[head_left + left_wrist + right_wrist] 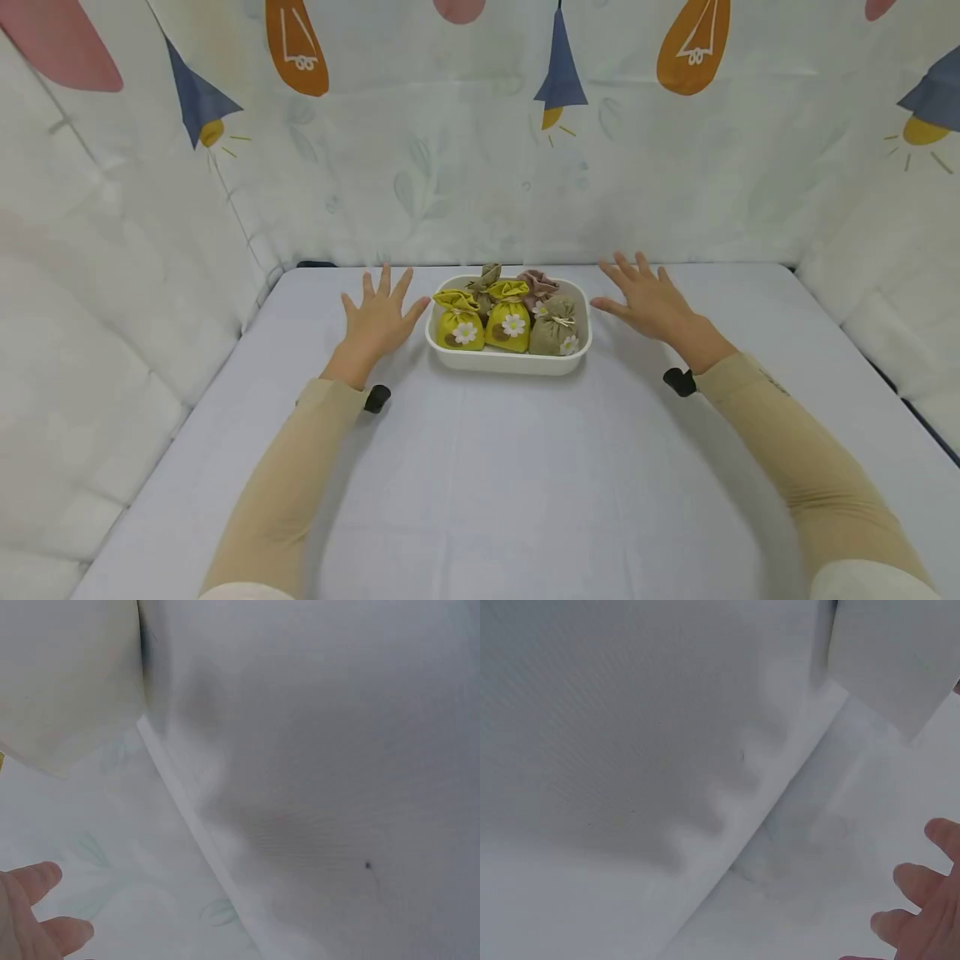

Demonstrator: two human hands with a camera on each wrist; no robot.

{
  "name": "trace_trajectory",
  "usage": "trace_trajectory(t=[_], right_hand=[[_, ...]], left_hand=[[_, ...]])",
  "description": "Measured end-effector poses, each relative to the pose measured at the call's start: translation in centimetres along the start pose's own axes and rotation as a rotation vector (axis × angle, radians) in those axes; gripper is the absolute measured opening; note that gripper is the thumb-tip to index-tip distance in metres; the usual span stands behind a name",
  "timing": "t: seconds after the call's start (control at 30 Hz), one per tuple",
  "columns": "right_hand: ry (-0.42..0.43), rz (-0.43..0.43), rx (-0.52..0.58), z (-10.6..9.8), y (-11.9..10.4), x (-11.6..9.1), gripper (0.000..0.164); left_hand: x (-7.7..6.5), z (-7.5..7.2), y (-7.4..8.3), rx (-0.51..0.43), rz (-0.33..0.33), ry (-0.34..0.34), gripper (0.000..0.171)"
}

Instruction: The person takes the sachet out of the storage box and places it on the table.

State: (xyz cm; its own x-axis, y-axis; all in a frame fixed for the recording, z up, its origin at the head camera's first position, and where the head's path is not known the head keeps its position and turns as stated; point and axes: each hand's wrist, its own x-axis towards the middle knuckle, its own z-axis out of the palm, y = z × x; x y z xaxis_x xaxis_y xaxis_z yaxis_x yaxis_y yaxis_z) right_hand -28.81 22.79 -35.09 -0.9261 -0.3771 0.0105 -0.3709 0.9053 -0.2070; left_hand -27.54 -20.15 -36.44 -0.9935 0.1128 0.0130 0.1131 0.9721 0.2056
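A white oblong tub [506,362] stands at the far middle of the table. Inside it sit several small cloth pouches: a yellow pouch [457,308] at the left, another yellow pouch [517,337] in the middle, a beige pouch [551,333] at the right, and behind them an olive pouch [486,283] and a mauve pouch [537,285]. My left hand [377,321] is spread just left of the tub, holding nothing. To the tub's right my right hand [651,302] is likewise spread, its thumb near the rim. Both wrist views show fingertips beside the tub's wall [67,682].
A pale cloth covers the table [517,483]. Behind it hangs a white curtain [465,167] printed with lamps and bulbs, which also runs down both sides. Dark wrist devices [377,398] sit under both sleeves.
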Motion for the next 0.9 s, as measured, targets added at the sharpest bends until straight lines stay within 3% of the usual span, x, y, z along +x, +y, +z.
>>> trace_trajectory(t=[0.57, 0.9], right_hand=[[0.043, -0.118, -0.053, 0.2, -1.9, -1.0, 0.077], [0.088, -0.136, -0.036, 0.9, -2.5, -1.7, 0.071]], left_hand=[[-0.9, 0.0, 0.9, -0.017, 0.045, -0.007, 0.074], [-1.5, 0.2, 1.0, -0.02, 0.088, -0.003, 0.076]])
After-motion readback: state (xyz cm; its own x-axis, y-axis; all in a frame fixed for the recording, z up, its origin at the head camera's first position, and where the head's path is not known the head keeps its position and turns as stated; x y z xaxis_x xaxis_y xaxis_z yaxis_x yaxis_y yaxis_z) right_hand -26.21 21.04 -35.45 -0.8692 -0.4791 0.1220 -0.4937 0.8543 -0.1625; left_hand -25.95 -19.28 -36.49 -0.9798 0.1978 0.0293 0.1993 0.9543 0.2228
